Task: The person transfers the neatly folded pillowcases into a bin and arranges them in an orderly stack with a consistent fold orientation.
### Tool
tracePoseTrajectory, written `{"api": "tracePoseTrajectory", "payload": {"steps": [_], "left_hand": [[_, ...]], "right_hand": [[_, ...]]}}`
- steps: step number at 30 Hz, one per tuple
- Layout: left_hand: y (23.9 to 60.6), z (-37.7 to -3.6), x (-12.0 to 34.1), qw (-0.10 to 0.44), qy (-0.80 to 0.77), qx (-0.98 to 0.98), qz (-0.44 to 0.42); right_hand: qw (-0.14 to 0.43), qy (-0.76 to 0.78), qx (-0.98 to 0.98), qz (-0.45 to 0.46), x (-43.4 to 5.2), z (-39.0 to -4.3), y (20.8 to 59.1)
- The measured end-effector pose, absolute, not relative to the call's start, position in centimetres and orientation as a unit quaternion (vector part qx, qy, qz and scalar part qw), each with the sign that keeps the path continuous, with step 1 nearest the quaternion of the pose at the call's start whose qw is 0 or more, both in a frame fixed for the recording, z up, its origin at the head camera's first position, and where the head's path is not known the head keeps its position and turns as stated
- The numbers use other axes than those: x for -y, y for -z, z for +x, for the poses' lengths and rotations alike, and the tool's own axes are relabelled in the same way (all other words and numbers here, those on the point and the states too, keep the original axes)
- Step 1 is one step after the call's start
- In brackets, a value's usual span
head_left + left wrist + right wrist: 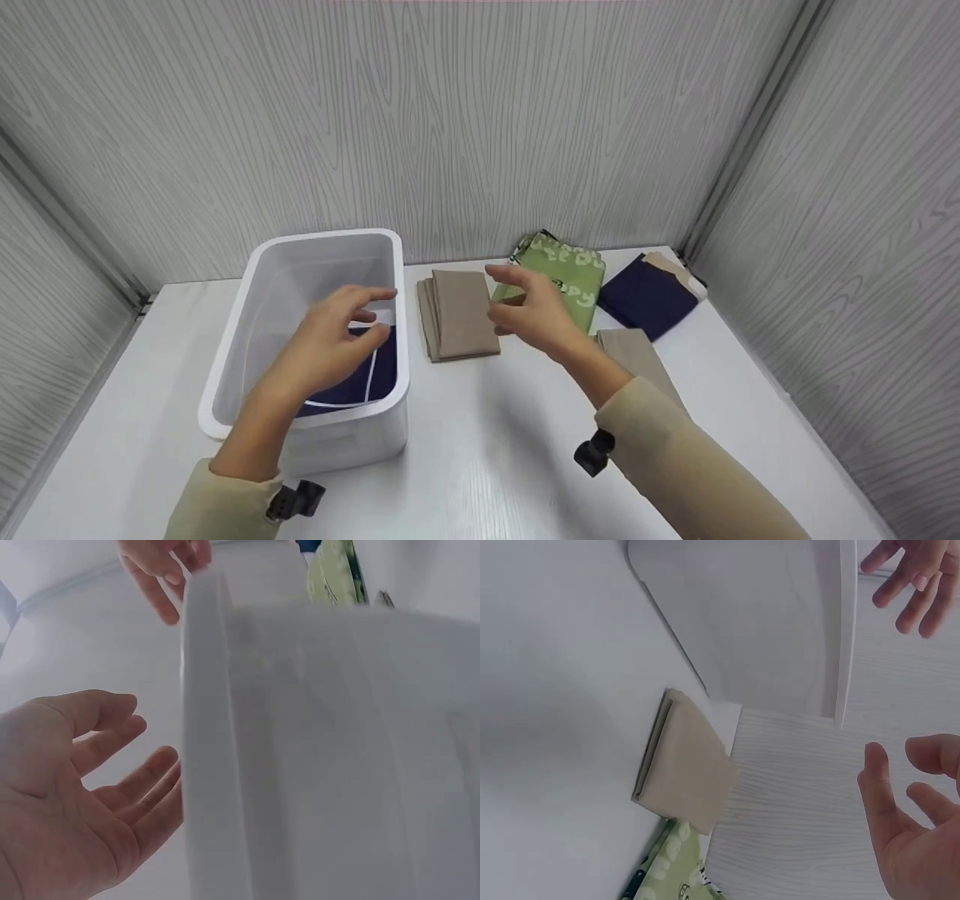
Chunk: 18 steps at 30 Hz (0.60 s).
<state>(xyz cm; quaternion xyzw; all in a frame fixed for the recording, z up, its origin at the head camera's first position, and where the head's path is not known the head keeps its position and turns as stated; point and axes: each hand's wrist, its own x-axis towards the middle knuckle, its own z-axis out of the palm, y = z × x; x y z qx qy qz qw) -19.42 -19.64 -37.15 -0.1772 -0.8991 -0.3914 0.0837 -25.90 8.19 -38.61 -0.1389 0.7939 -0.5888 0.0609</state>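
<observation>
My left hand (328,341) hovers over the white plastic bin (403,322), its fingers loosely bent and nothing between them. Inside the bin lies a dark navy folded cloth (345,391) with white lines across it, partly hidden by that hand. To the right, my right hand (536,309) is held in the air with thumb and fingers apart, holding nothing. Nearest to it are a beige folded cloth (465,315) beside the bin and a green patterned folded cloth (574,274) behind. The right wrist view shows the beige cloth (686,765) standing apart from the fingers.
A navy and beige folded cloth (651,294) lies at the far right of the white table (465,450). Another beige folded cloth (637,352) is partly covered by my right forearm. Grey wood-grain panels (450,127) rise behind the table and on both sides.
</observation>
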Motion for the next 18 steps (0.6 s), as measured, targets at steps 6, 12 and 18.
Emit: {"api": "tracePoseTrajectory", "payload": {"steps": [6, 12, 18], "left_hand": [[37.4, -19.1, 16.9, 0.083, 0.400, 0.888, -0.209], [37.8, -18.2, 14.4, 0.062, 0.424, 0.873, -0.234], [38.6, -17.8, 11.8, 0.040, 0.446, 0.856, -0.259]], "right_hand": [[0.062, 0.595, -0.792, -0.126, -10.9, -25.1, 39.6], [0.065, 0.603, -0.787, -0.113, -13.8, -24.3, 40.7], [0.057, 0.618, -0.777, -0.102, -16.4, -23.6, 41.4]]}}
